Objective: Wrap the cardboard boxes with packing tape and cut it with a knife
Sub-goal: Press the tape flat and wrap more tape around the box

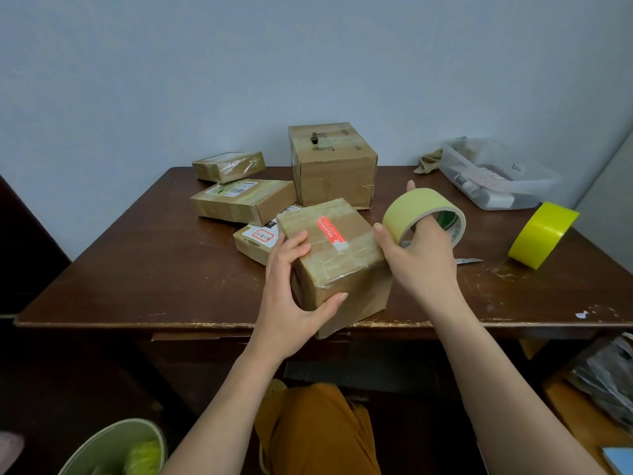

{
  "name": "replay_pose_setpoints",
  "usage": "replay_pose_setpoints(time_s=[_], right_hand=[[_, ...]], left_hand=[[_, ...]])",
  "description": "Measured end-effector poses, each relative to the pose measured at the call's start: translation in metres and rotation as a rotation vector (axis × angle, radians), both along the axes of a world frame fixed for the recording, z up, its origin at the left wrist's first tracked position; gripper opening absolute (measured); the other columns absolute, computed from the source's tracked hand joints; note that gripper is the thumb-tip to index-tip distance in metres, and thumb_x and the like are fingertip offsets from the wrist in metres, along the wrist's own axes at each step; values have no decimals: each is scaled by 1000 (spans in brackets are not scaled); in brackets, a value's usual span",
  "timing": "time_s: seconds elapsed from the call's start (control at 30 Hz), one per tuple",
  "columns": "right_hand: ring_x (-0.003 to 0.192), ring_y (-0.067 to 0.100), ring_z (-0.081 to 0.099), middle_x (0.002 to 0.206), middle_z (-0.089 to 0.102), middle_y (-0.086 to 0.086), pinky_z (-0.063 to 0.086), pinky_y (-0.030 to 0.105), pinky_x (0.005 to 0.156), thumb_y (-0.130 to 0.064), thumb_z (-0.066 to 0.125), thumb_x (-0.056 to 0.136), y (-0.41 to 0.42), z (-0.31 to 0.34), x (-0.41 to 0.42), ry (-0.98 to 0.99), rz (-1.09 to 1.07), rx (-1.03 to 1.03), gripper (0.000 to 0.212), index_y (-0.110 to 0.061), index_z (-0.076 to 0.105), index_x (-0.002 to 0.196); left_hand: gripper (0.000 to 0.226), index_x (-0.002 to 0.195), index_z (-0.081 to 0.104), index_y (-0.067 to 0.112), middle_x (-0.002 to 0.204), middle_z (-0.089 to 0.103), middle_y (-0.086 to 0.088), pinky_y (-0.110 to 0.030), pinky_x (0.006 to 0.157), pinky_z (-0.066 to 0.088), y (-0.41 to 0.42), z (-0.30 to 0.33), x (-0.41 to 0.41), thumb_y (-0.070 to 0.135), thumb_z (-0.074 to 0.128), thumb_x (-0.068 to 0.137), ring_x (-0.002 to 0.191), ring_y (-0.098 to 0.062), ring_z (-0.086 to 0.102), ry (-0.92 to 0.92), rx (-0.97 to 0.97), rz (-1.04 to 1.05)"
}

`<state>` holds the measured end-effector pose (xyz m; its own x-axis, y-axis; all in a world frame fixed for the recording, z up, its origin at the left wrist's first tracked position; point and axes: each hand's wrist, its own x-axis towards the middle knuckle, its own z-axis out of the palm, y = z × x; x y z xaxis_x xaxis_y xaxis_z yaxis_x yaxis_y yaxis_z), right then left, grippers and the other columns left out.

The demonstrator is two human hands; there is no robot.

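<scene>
A small cardboard box (337, 258) with a red label stands at the table's near edge, tilted toward me. My left hand (294, 289) grips its left corner, fingers on top and thumb on the front face. My right hand (419, 258) holds a pale yellow-green tape roll (416, 209) with fingers through its core, thumb touching the box's right top edge. A knife blade (469, 260) peeks out on the table behind my right hand. Several other boxes lie behind: a tall one (337, 173), two flat ones (239, 200) (227, 164) and a labelled one (255, 240).
A bright yellow tape roll (539, 234) lies at the right of the dark wooden table (154, 269). A clear plastic tub (493, 176) with items stands at the back right. A green bin (113, 447) stands on the floor at lower left.
</scene>
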<state>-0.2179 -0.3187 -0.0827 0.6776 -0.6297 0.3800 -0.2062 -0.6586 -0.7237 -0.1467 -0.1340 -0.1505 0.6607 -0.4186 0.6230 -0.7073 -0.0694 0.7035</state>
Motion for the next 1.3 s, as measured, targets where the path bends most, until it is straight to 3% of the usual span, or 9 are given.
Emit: replay_pose_setpoints(time_s=[0.33,0.53,0.6,0.67,0.77,0.93,1.0,1.1,1.3], right_hand=[[85,10,48,94,52,-7,25,16,53,-44,61,94,1,1,-3,46,-1,-107,64,-8,40,143],[95,9,55,104,58,-6,41,23,69,-45,69,89,-6,8,-5,38,119,-17,95,-15,11,158],[108,15,57,123,62,6,42,23,81,-48,70,86,-12,12,-6,46,136,31,82,-9,36,149],[102,14,60,114,67,7,41,16,72,-51,69,85,-14,15,-8,-6,126,49,57,-8,61,121],[86,10,61,87,65,-10,41,17,62,-46,74,83,-10,20,-8,-116,83,-21,36,-14,65,96],[77,-5,56,89,63,-13,37,6,60,-38,75,84,-13,18,-4,-90,68,-38,43,-5,65,110],[96,-13,57,106,66,-7,40,5,75,-38,75,84,-16,13,-4,-98,103,82,21,-22,65,93],[127,18,53,130,62,6,46,35,100,-47,71,86,-17,8,-4,-76,132,239,21,-27,64,91],[100,16,63,104,67,-3,48,27,71,-49,68,87,-17,-5,-3,-39,107,412,38,-18,62,109]], left_hand=[[75,137,35,29,154,33,9,-53,116,33,0,0,0,47,76,77,149,-16,21,-2,1,2],[75,137,35,24,154,33,6,-48,117,33,0,0,0,45,76,78,148,-18,23,-13,-3,-5],[75,137,35,24,154,33,4,-50,117,32,0,-1,0,44,76,77,148,-20,23,-13,-3,-5],[75,137,34,25,153,33,4,-53,116,32,0,-1,0,45,76,77,149,-21,23,-11,-3,-4],[76,137,34,26,153,33,5,-53,115,33,-1,0,-1,46,76,77,148,-20,23,-9,0,-1],[76,137,34,29,154,32,9,-53,116,31,0,0,0,46,76,77,149,-19,20,-8,11,2],[76,137,34,29,154,32,10,-49,119,29,0,-1,0,47,76,77,150,-17,18,-16,13,9],[76,137,34,30,154,32,12,-44,119,26,0,-2,1,47,77,77,151,-16,16,-22,12,14],[76,137,33,32,154,31,13,-50,118,29,0,-2,1,46,77,76,150,-18,18,-17,11,19]])
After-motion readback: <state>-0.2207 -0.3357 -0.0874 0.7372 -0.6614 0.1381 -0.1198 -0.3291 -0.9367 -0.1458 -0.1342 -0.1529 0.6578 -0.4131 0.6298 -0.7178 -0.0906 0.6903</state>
